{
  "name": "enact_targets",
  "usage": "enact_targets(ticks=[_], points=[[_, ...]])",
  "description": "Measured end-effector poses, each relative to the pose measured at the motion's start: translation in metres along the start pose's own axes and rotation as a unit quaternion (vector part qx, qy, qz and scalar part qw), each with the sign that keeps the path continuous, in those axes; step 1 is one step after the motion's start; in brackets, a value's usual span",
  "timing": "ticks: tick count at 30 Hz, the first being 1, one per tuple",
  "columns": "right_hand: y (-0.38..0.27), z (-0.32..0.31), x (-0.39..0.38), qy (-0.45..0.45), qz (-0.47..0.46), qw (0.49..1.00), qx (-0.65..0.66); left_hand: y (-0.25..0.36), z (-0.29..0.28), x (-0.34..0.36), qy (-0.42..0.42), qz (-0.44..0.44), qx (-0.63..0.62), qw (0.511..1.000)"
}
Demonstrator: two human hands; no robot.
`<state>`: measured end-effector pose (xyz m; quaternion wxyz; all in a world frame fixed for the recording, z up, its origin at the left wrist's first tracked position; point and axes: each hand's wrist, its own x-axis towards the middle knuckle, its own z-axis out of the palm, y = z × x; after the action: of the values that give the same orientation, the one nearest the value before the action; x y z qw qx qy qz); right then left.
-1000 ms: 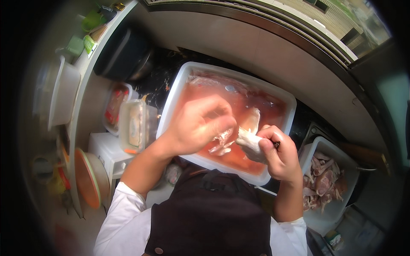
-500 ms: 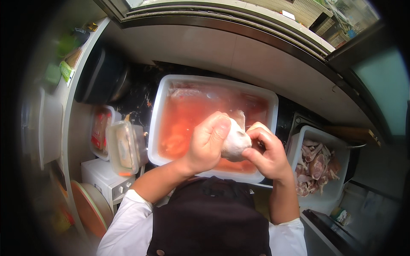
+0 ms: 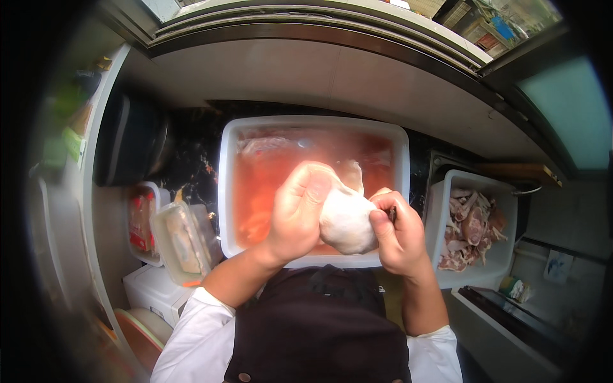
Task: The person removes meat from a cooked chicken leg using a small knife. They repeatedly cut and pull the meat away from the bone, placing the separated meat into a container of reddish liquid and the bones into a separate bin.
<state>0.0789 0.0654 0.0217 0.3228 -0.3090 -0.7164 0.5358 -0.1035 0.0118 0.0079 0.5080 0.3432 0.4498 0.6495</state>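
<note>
My left hand (image 3: 300, 210) is closed on the left side of a pale, smooth piece of raw meat (image 3: 345, 223), which looks like skinned or skin-covered poultry, with a thinner flap sticking up behind it. My right hand (image 3: 402, 236) grips the same piece from the right, thumb pressed against it; a small dark thing shows among its fingers that I cannot make out. Both hands are over the near part of a large white tub (image 3: 226, 172) filled with pinkish-red liquid, in which more meat shows under the surface.
A white bin (image 3: 442, 204) of raw meat pieces (image 3: 472, 226) stands at the right. Left are a red-filled container (image 3: 142, 223), a clear lidded container (image 3: 182, 242), a white appliance (image 3: 153, 293) and a shelf (image 3: 99, 115). A dark pot (image 3: 128, 137) sits back left, a window (image 3: 319, 29) behind.
My left hand, earlier apart and above a loose scrap, has closed on the pale piece, which my hands now hold more centrally and turned, its rounded side showing. The view has shifted.
</note>
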Motion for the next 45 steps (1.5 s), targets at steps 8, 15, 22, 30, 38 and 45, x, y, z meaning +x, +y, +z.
enact_targets(ticks=[8,15,22,30,38,45], points=[[-0.008,-0.026,0.01,-0.041,-0.088,0.992,-0.075,0.033,0.006,0.014,-0.184,-0.012,0.159,0.97],[0.001,-0.057,0.013,-0.037,-0.09,0.994,-0.041,0.024,0.028,0.014,-0.153,-0.009,0.193,0.969],[0.002,-0.076,0.005,-0.076,-0.067,0.995,-0.024,0.029,0.044,0.016,-0.221,0.009,0.255,0.941],[-0.008,-0.078,0.003,-0.045,-0.16,0.984,-0.07,0.034,0.064,0.013,-0.213,0.1,0.286,0.929],[-0.018,-0.077,-0.005,-0.041,-0.148,0.983,-0.1,0.033,0.062,0.01,-0.216,0.054,0.268,0.937],[-0.022,-0.073,-0.011,-0.051,-0.116,0.989,-0.073,0.034,0.052,0.004,-0.269,-0.157,0.111,0.944]])
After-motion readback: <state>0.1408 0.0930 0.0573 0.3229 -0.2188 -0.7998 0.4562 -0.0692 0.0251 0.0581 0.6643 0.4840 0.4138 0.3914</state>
